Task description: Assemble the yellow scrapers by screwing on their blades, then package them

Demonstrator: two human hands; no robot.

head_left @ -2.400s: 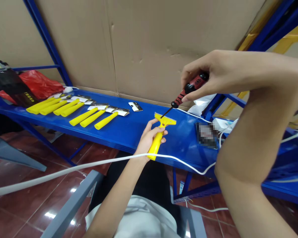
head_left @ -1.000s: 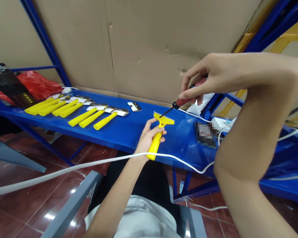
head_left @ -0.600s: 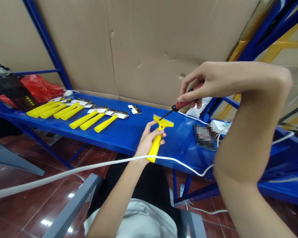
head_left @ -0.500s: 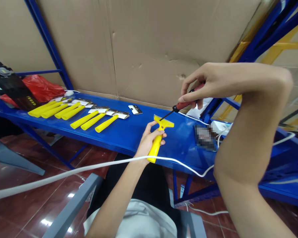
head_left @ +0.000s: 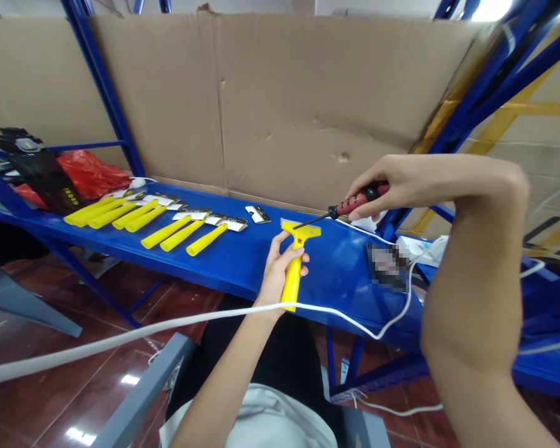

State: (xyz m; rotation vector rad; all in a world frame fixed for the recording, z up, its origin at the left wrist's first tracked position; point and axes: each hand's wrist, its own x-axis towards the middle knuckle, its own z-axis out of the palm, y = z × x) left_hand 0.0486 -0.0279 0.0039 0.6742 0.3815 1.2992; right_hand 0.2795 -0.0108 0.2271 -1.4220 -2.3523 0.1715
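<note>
My left hand (head_left: 279,269) is wrapped round the handle of a yellow scraper (head_left: 291,287), whose wide head points away from me. My right hand (head_left: 378,186) grips a screwdriver (head_left: 354,202) with a red and black handle. The screwdriver's thin shaft slants down to the left, and its tip meets the scraper's head near the middle. Whether the tip sits in a screw is too small to tell. Left of my hands, several more yellow scrapers (head_left: 207,240) with white and black sleeves on their heads lie in a row. A loose black and white sleeve (head_left: 258,214) lies nearby.
The blue shelf (head_left: 242,261) runs before a cardboard wall (head_left: 280,112). A white cable (head_left: 135,331) crosses in front of my left forearm. On the right lie a pixelated phone-like object (head_left: 387,267) and a white power strip (head_left: 417,247). A red bag (head_left: 93,174) and black box (head_left: 40,171) stand left.
My right hand has lowered and tilted the screwdriver flatter, its tip still at the scraper's head. The whole view has shifted slightly, showing more of the wall's top edge.
</note>
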